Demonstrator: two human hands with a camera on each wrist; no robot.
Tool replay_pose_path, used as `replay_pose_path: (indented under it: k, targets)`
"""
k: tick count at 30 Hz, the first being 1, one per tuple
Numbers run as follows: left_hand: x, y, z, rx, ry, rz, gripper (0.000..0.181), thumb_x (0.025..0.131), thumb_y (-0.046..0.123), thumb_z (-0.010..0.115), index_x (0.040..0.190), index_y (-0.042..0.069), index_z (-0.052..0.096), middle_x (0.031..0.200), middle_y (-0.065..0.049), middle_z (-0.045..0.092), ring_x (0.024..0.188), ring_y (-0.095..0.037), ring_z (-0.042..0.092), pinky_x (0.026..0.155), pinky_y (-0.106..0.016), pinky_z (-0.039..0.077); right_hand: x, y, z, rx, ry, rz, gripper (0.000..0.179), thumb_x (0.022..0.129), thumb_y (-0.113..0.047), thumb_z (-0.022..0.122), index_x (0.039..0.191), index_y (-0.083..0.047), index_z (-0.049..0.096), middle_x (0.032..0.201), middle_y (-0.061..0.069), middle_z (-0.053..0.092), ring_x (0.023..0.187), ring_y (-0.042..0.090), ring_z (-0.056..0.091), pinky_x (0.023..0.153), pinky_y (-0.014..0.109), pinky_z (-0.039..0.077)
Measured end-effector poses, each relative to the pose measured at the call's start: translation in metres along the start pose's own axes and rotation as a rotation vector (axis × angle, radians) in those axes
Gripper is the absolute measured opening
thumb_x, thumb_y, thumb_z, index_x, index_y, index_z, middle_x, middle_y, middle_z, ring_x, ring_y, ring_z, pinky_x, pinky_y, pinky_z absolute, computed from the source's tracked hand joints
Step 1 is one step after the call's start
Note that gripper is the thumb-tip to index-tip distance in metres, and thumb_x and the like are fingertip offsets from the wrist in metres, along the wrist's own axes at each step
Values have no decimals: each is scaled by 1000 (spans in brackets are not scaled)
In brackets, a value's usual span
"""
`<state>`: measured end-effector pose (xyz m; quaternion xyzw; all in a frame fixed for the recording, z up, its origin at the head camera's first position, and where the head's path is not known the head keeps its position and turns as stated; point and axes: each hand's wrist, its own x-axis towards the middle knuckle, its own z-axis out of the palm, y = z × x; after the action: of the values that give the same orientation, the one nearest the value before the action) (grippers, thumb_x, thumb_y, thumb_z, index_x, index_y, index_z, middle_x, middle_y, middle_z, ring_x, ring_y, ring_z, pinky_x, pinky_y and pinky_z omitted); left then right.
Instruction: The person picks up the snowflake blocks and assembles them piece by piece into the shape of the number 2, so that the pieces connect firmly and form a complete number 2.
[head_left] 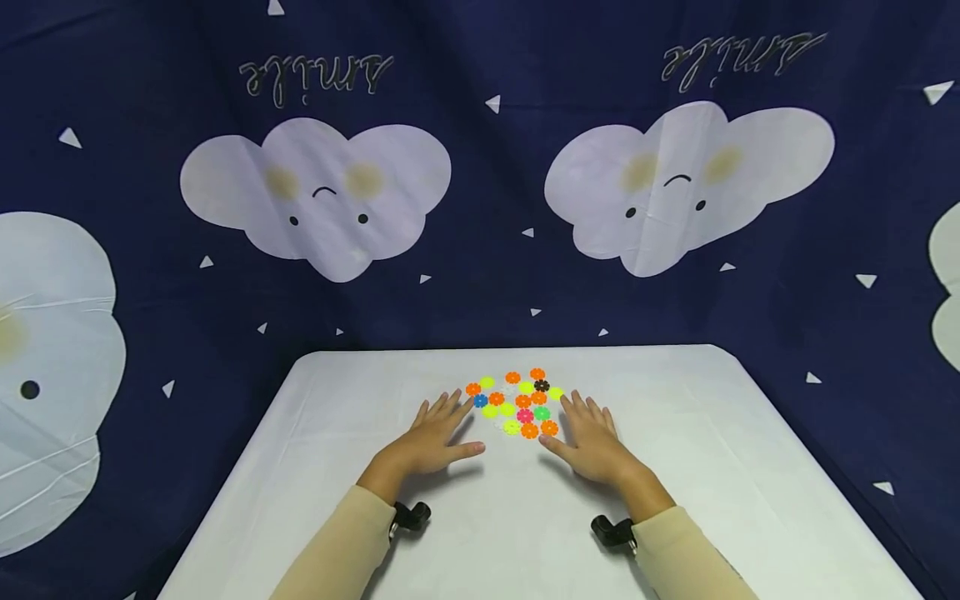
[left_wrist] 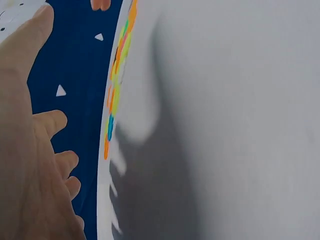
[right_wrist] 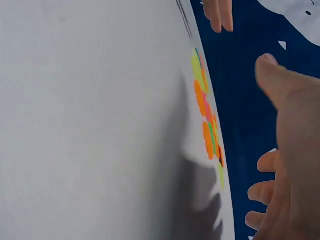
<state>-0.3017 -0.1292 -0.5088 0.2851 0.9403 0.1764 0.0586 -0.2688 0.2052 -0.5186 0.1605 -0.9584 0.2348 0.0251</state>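
Note:
Several flat, flower-shaped plastic discs lie spread in a loose patch on the white table, in the head view. Most are orange or yellow; there is also a blue disc (head_left: 481,401), a black disc (head_left: 542,386), a pink disc (head_left: 525,416) and a green disc (head_left: 542,413). To the left of the patch is the left hand (head_left: 431,443), fingers spread and holding nothing. On the other side the right hand (head_left: 597,446) has its fingers extended, also with nothing in it. Shadows below both hands in the wrist views show them raised off the tabletop.
The white table (head_left: 510,533) has rounded far corners. Behind it hangs a dark blue curtain (head_left: 480,167) printed with clouds and small triangles. A black wrist mount (head_left: 411,516) sits at the left cuff, and another mount (head_left: 612,531) at the right cuff.

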Motion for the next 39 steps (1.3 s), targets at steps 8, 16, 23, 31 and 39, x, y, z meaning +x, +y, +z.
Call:
replay_pose_path:
  k: [8, 16, 23, 31, 39]
  targets:
    - [20, 21, 11, -3, -37, 32, 102, 95, 82, 45, 169, 15, 24, 174, -11, 15, 159, -30, 8, 126, -59, 2, 4, 1, 19, 20, -10, -9, 94, 101, -61, 61, 161, 6, 32, 166, 30, 25, 150, 56, 21, 119, 73, 6]
    - [37, 36, 21, -21, -42, 116, 98, 98, 72, 56, 169, 13, 22, 174, -7, 16, 159, -28, 10, 126, -54, 3, 7, 2, 22, 38, 6, -14, 86, 103, -53, 64, 158, 7, 37, 164, 31, 29, 148, 56, 25, 119, 73, 8]
    - [45, 45, 28, -17, -31, 168, 90, 100, 58, 66, 167, 10, 30, 174, -9, 18, 158, -26, 15, 127, -52, 5, 7, 4, 25, 58, 18, -32, 82, 103, -50, 65, 157, 7, 41, 163, 29, 32, 149, 54, 24, 120, 72, 8]
    - [56, 56, 36, 19, 19, 173, 80, 103, 53, 64, 163, 7, 38, 170, -6, 30, 156, -21, 21, 127, -45, 14, 7, 7, 28, 57, 98, -74, 70, 101, -38, 72, 151, 6, 50, 158, 25, 45, 146, 53, 32, 118, 72, 13]
    - [65, 65, 39, 74, 43, 242, 51, 109, 24, 62, 156, 8, 51, 158, -4, 50, 150, -22, 38, 125, -45, 23, 7, 8, 35, 71, 188, -88, 55, 99, -19, 77, 145, 4, 59, 148, 18, 58, 142, 46, 41, 117, 69, 19]
